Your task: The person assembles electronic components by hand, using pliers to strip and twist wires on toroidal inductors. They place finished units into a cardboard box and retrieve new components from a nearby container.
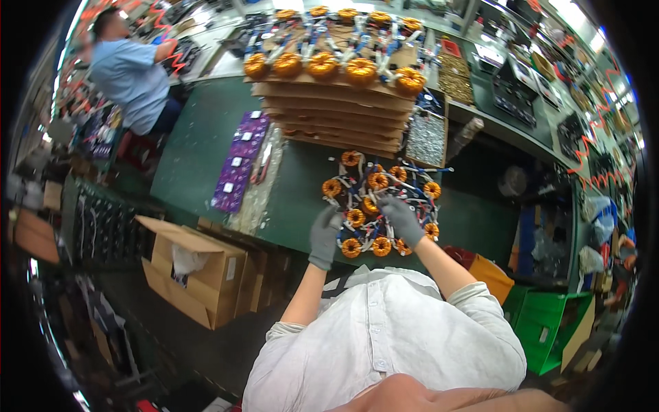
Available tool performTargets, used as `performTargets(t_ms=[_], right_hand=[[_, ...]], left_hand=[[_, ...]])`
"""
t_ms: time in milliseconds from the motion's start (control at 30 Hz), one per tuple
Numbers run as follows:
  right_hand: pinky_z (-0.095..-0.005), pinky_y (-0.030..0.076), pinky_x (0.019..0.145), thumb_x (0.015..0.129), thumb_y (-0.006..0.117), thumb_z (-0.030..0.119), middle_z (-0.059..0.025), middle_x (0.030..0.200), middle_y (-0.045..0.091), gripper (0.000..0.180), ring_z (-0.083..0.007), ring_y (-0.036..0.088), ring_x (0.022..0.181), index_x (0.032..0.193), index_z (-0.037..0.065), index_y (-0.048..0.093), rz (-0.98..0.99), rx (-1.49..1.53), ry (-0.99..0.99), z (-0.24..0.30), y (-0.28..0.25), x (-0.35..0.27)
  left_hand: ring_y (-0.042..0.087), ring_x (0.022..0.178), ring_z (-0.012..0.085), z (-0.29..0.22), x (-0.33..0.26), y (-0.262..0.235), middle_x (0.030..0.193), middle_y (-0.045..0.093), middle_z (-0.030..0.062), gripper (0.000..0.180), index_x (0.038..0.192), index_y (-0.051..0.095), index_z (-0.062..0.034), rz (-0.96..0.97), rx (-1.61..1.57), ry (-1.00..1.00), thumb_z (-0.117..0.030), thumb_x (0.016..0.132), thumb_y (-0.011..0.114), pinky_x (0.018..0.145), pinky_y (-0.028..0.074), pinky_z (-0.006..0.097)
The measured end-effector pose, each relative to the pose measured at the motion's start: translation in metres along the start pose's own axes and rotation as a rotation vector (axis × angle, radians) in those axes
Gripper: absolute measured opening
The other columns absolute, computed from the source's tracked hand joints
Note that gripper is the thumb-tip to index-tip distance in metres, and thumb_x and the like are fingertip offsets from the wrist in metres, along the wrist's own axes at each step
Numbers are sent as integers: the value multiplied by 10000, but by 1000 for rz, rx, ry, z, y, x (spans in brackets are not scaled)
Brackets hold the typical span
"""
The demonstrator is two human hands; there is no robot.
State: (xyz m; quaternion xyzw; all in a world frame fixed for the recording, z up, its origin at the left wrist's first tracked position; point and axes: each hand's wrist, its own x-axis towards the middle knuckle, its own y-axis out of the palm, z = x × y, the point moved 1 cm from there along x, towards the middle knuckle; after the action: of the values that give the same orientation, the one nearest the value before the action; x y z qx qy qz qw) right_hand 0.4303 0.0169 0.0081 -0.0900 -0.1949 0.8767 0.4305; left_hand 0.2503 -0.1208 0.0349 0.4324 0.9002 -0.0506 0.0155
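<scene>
Several toroidal coils wound with orange copper wire (377,181) lie in a loose cluster on the green bench, with white, blue and dark leads tangled among them. Both my hands wear grey gloves. At the cluster's left edge is my left hand (325,235), its fingers drawn together beside a white lead end (332,202); what they pinch is too small to make out. My right hand (403,218) reaches over the middle of the cluster, fingers bent together close to another copper coil (370,205). Its fingertips partly cover the leads there, so their grip is unclear.
Behind the cluster rises a stack of cardboard sheets (336,113) topped with more coils. Purple circuit boards (240,161) lie to the left. A tray of small metal parts (427,139) stands right. An open carton (192,268) and a green crate (542,329) flank me. A person works far left.
</scene>
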Motion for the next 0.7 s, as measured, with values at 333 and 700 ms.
performTargets(t_ms=[333,700], right_hand=[[-457,467,791,820,522,159,-220,973,626,263,-407,591,932,1062,57,530,731,-286,-172,152,148,28],[-372,471,864,865,570,220,-177,1068,621,323,-339,590,1016,1147,62,559,923,-75,-295,213,264,54]], left_hand=[[610,731,186,-51,-40,-117,820,631,86,149,949,677,-31,-202,356,277,-68,806,658,663,480,272],[623,764,199,-13,-67,-320,829,645,70,93,889,664,-49,-1045,378,231,-103,815,648,703,489,312]])
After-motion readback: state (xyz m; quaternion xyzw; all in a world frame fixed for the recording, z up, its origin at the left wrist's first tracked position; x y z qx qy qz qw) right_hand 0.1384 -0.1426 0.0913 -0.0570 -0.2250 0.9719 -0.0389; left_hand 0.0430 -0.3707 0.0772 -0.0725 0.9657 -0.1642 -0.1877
